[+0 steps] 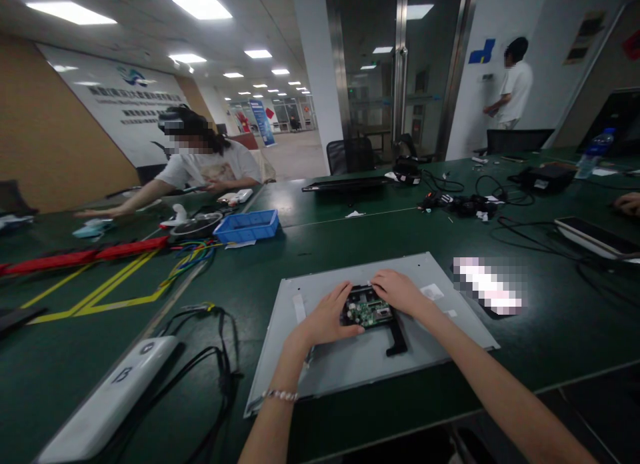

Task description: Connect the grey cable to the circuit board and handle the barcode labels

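on the panel (340,367): my left hand (327,317) spread at the circuit board (369,312); right hand (399,293) perhaps pinching, i cannot tell; probably positioning, next needing steadiness.

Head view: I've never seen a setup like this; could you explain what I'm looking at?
There is no machine: a person is using two bare hands, and this one picture comes from a camera worn on their head, looking forward and down. On the green table lies a flat gray panel. The left hand and right hand touch a circuit board on it; how firmly they grip, I can't tell. To the left lie a long white device and black cables; farther off sits a blue bin. A co-worker is across the table.
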A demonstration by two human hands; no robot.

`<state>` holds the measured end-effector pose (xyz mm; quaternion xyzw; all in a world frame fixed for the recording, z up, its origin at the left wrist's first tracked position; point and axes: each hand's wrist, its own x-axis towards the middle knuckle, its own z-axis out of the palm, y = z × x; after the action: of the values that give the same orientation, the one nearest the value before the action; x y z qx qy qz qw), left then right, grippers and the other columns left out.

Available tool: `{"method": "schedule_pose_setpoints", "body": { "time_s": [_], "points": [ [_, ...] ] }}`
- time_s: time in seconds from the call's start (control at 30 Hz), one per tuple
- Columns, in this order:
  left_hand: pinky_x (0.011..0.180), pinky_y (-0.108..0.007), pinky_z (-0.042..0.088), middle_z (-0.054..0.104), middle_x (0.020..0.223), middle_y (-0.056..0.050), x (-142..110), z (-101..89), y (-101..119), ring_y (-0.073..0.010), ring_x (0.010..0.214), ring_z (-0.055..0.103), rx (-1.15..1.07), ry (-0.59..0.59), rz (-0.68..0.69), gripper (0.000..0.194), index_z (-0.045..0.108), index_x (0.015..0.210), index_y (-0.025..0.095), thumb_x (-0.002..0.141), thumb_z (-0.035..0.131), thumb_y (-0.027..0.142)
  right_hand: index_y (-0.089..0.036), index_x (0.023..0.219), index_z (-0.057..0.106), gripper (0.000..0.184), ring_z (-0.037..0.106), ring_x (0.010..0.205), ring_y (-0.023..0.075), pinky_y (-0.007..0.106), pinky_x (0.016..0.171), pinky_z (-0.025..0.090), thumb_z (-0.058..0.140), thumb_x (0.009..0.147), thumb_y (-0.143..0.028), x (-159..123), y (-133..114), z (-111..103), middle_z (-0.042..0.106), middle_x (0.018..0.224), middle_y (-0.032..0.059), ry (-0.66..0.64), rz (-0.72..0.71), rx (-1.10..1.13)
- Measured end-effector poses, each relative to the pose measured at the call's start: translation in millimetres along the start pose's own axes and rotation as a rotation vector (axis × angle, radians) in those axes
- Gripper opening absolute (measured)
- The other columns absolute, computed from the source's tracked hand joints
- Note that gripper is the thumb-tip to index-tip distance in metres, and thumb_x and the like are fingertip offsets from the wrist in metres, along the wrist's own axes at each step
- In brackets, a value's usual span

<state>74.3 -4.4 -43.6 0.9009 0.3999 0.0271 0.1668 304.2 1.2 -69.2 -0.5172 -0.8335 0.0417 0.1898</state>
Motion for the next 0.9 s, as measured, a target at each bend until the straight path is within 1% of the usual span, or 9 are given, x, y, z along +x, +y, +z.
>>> {"method": "schedule_pose_setpoints", "body": {
  "time_s": [0.2, 0.3, 0.43, 0.53, 0.67, 0.8, 0.9],
  "points": [
    [0.111, -0.044, 0.022, 0.013, 0.152, -0.014, 1, 1.4, -1, -0.0291, 0.138, 0.017, 0.009, 0.008, 0.008, 0.098, 0.009, 0.145, 0.014, 0.072, 0.053, 0.063, -0.016, 0.105, 0.063, 0.026, 0.055, 0.098, 0.0193, 0.031, 0.088, 0.042, 0.041, 0.091, -0.019, -3, -3, -4, 0.063, 0.103, 0.0094, 0.019, -0.04, -0.028],
    [0.111, -0.043, 0.023, 0.014, 0.152, -0.014, 1, 2.9, -3, -0.0291, 0.138, 0.018, 0.013, 0.017, 0.019, 0.099, 0.009, 0.145, 0.015, 0.072, 0.053, 0.065, -0.015, 0.111, 0.06, 0.028, 0.053, 0.105, 0.0206, 0.034, 0.093, 0.04, 0.042, 0.09, -0.019, -4, -4, -8, 0.061, 0.111, 0.0107, 0.048, -0.047, -0.015],
    [0.111, -0.044, 0.023, 0.014, 0.152, -0.014, 1, 2.7, -3, -0.0295, 0.138, 0.018, 0.013, 0.019, 0.019, 0.098, 0.01, 0.145, 0.015, 0.072, 0.053, 0.064, -0.015, 0.117, 0.057, 0.032, 0.049, 0.113, 0.0226, 0.038, 0.097, 0.038, 0.045, 0.089, -0.022, -13, 6, -21, 0.059, 0.118, 0.012, 0.078, -0.029, 0.02],
    [0.111, -0.043, 0.022, 0.013, 0.152, -0.013, 1, 1.8, -3, -0.0293, 0.138, 0.018, 0.002, 0.015, 0.022, 0.097, 0.01, 0.145, 0.017, 0.072, 0.053, 0.065, -0.016, 0.119, 0.057, 0.035, 0.048, 0.116, 0.0242, 0.04, 0.099, 0.036, 0.045, 0.088, -0.025, -31, 25, -33, 0.057, 0.122, 0.0118, 0.045, 0.04, 0.037],
    [0.111, -0.043, 0.022, 0.011, 0.153, -0.011, 0, 1.1, -3, -0.0294, 0.138, 0.017, -0.017, 0.003, 0.017, 0.098, 0.009, 0.146, 0.019, 0.072, 0.052, 0.066, -0.014, 0.118, 0.058, 0.038, 0.05, 0.115, 0.0244, 0.038, 0.099, 0.036, 0.049, 0.084, -0.026, -64, 57, -45, 0.057, 0.121, 0.0127, -0.071, 0.206, 0.105],
    [0.11, -0.045, 0.022, 0.01, 0.153, -0.011, 0, 1.4, -4, -0.0309, 0.138, 0.018, -0.019, 0.001, 0.011, 0.097, 0.008, 0.146, 0.02, 0.072, 0.051, 0.068, -0.014, 0.12, 0.056, 0.041, 0.053, 0.11, 0.0218, 0.033, 0.096, 0.039, 0.051, 0.081, -0.026, -88, 75, -46, 0.057, 0.121, 0.0114, -0.101, 0.337, 0.219],
    [0.11, -0.046, 0.023, 0.01, 0.153, -0.011, 0, 1.8, -4, -0.0319, 0.137, 0.019, -0.015, -0.002, 0.009, 0.097, 0.008, 0.146, 0.021, 0.072, 0.051, 0.068, -0.015, 0.116, 0.06, 0.039, 0.057, 0.103, 0.0204, 0.03, 0.09, 0.042, 0.055, 0.078, -0.023, -92, 79, -41, 0.059, 0.117, 0.0103, -0.101, 0.371, 0.264]
  ]
}}
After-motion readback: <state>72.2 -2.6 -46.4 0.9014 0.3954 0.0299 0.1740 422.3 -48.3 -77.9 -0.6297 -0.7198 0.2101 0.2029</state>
